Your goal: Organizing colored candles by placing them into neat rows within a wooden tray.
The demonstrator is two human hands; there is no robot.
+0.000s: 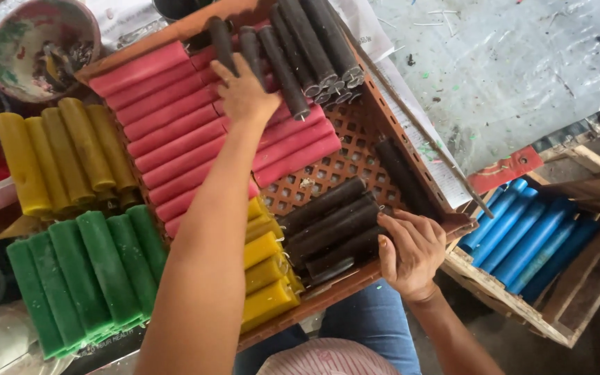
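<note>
Head view, looking down: a brown perforated plastic crate (355, 149) rests on the seated person's lap and holds cylindrical wax sticks sorted by colour. The left hand (244, 90) reaches to the far side of the crate, fingers spread and bent, lying on the far row of black wax sticks (293, 52) where they meet the block of pink-red wax sticks (175, 125); whether it actually grips one stick cannot be told. The right hand (411, 253) is at the near right corner, fingers curled loosely against the ends of the near group of black wax sticks (331, 229), touching them rather than clearly clasping any. A single black stick (401, 177) lies apart along the right wall. Judged from the layout, the sorting is well advanced: the pink-red block fills the left half, a short stack of yellow wax sticks (265, 278) sits at the near edge, and only the bare lattice in the middle remains unfilled. The black sticks are matt, dark, straight rods with pale cut ends. Left of the crate lie mustard-yellow sticks (64, 153) and green sticks (85, 274); to the right, a wooden box (578, 298) holds blue sticks (529, 236). A paint-stained bowl (39, 45) stands far left.
</note>
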